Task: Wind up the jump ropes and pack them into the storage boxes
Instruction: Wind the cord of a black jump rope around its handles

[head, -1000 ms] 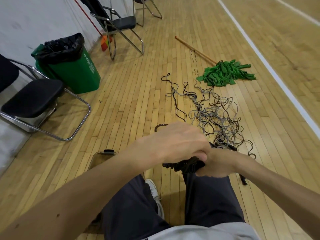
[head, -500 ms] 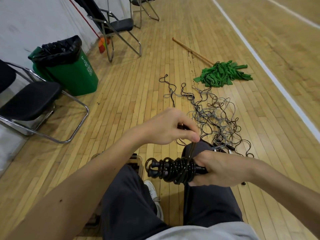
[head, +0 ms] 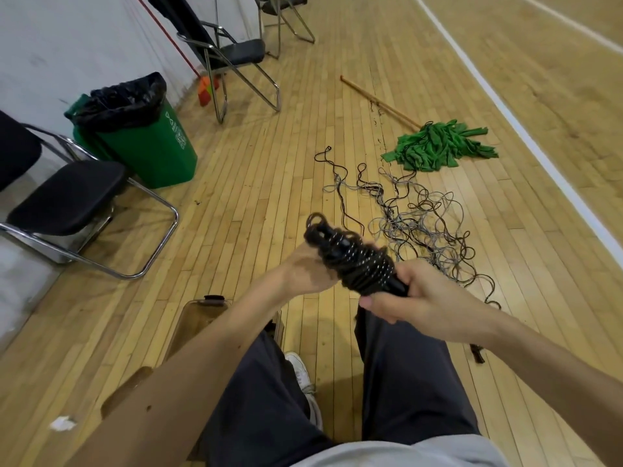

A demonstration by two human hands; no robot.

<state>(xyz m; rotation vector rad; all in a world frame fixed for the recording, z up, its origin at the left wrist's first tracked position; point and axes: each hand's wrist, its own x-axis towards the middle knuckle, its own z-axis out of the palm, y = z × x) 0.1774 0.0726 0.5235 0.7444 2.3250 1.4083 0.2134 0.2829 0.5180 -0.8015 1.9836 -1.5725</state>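
A black jump rope bundle (head: pixel 354 261), its cord wound tightly around the handles, is held in front of me above my knees. My right hand (head: pixel 414 294) grips its lower right end. My left hand (head: pixel 306 271) is under the bundle's upper left part, touching it, fingers hidden behind the coils. A tangle of black and grey jump ropes (head: pixel 414 220) lies loose on the wooden floor beyond. A clear storage box (head: pixel 192 318) with a dark latch stands on the floor by my left leg, mostly hidden by my left arm.
A green bin (head: pixel 151 143) with a black liner stands at the left wall. Black folding chairs (head: pixel 67 200) stand left and at the back (head: pixel 232 55). A green mop (head: pixel 438 146) with a wooden pole lies beyond the ropes. A scrap of white paper (head: pixel 62 423) lies at lower left.
The bundle has swung from level to slanting up to the left and risen. My left hand has dropped from pinching the cord above the bundle to supporting it underneath.
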